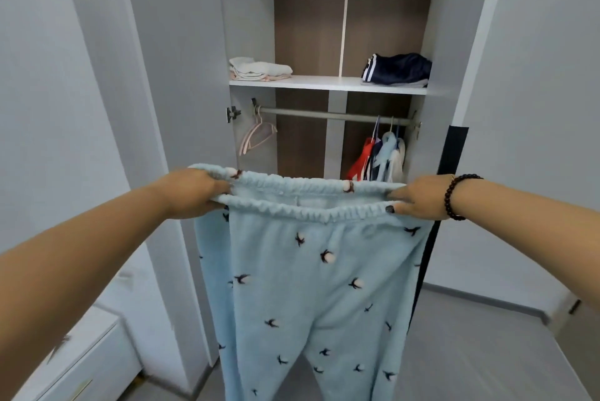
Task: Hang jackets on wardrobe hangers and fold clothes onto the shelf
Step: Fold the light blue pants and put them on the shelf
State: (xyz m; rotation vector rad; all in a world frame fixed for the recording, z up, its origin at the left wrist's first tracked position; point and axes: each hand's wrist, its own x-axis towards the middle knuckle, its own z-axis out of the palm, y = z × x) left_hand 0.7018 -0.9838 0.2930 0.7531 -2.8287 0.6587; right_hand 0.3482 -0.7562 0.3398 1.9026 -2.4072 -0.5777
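Pyjama trousers [311, 277] in pale blue fleece, printed with small dark bird shapes, hang in front of me at the open wardrobe. I see them held up by the elastic waistband [311, 202], which is stretched wide between both hands, so the legs drop straight down toward the grey floor [470, 352]. My left hand [191, 194] grips the waistband's left end, fingers curled round the fabric. My right hand [418, 196] pinches the right end, thumb on the near edge and fingers behind; a dark bead bracelet [454, 196] sits on that wrist.

Beyond the trousers I look into the wardrobe. On its white shelf [324, 84] lies a folded stack of white and pale pink clothes [259, 69] at the left end, and a folded navy garment with white stripes [397, 69] at the right end, the two well apart. Under the shelf runs a metal hanging rail [324, 115]. A bare pink hanger [256, 137] hangs near the rail's left end. At the right end several garments [380, 157] hang close together, red, navy, light blue and white; I cannot tell what each one is. A grey wardrobe door [156, 76] stands open on my left, and a white drawer unit [81, 361] shows low at the left edge.
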